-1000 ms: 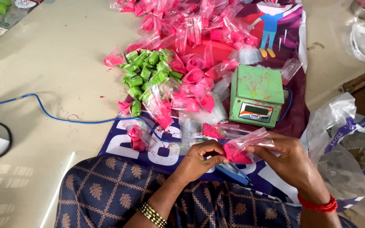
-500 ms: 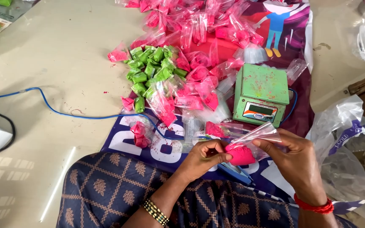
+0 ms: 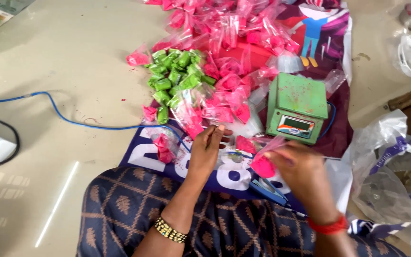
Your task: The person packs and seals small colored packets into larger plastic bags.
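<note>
1 clear packet point(image 3: 265, 162) of pink powder, right hand point(image 3: 300, 172)

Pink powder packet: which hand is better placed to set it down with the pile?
Right, probably. The right hand already pinches the pink powder packet at its clear top, close to the green scale. The left hand is open, holds nothing, and sits apart from the packet.

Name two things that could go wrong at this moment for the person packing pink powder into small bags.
The right hand alone holds the pink packet; if it is unsealed, powder might spill onto the printed sheet. The left hand hangs above the blue cable and could snag it.
</note>
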